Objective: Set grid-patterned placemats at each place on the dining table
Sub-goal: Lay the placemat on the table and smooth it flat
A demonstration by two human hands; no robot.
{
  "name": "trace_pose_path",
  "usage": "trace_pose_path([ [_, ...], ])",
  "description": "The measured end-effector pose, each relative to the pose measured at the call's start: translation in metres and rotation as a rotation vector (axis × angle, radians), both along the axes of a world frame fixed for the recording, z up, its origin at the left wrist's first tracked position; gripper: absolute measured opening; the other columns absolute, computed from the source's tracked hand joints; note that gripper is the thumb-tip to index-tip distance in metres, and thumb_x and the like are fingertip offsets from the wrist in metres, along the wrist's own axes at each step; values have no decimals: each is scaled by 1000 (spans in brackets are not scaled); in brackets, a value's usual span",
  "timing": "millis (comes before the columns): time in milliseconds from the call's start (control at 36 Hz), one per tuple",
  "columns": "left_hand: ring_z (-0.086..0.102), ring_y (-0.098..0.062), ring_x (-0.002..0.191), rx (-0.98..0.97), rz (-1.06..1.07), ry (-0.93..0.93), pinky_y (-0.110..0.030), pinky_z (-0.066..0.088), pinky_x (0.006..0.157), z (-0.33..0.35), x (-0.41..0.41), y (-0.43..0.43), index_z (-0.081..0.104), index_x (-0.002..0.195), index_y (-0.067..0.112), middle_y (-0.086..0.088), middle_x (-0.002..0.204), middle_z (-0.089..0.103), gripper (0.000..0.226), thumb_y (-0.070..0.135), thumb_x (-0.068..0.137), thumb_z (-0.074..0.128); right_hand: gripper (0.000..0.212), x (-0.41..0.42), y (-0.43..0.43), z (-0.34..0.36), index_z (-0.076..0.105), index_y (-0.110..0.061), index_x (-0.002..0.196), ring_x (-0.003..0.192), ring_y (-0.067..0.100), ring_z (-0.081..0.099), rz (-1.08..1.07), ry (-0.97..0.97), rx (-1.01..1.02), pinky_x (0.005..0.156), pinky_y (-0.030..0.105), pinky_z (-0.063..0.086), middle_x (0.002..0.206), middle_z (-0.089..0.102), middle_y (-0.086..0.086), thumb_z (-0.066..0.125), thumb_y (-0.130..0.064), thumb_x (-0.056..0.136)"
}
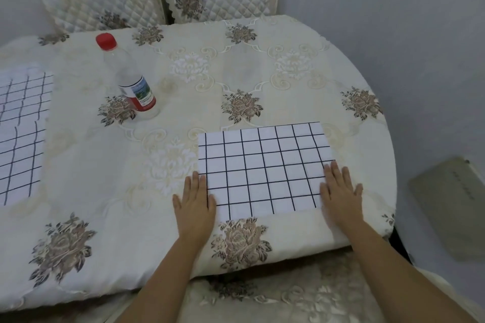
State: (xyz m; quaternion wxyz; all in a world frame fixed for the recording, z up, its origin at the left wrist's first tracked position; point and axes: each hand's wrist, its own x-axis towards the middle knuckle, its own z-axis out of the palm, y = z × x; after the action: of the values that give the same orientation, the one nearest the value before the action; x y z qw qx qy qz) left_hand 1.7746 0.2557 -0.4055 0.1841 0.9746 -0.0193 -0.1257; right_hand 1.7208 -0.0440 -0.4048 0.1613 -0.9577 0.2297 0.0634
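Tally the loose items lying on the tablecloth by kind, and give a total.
Grid placemats: 2, the near placemat and the left-edge placemat, which is partly out of frame
Bottles: 1, the red-capped bottle
Total: 3

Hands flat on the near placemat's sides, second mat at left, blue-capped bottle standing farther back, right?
No: the bottle has a red cap, not blue, per the head view. Left hand and right hand do lie flat on the near placemat; second mat at left.
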Motion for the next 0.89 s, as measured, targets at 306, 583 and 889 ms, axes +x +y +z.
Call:
trace_pose_path([
  [306,61,-15,90,-888,513,72,-21,44,73,105,-51,-12,57,114,10,-4,104,63,26,6,96,37,23,0,99,100,62,-14,102,85,20,57,-14,-356,678,68,21,42,100,65,2,41,-8,95],
  [583,64,-11,70,-1122,838,-150,-11,47,58,147,-155,25,62,88,16,-2,81,69,29,-1,92,40,33,-59,189,163,61,-26,80,70,10,58,230,-259,1073,63,23,45,75,64,-6,41,-3,92],
  [889,63,-5,64,-1190,1132,-508,-15,47,54,178,-259,121,62,86,15,-5,79,67,29,-2,93,40,33,-124,329,188,62,-22,78,63,6,57,670,-31,1208,63,16,47,71,63,-3,42,2,90],
])
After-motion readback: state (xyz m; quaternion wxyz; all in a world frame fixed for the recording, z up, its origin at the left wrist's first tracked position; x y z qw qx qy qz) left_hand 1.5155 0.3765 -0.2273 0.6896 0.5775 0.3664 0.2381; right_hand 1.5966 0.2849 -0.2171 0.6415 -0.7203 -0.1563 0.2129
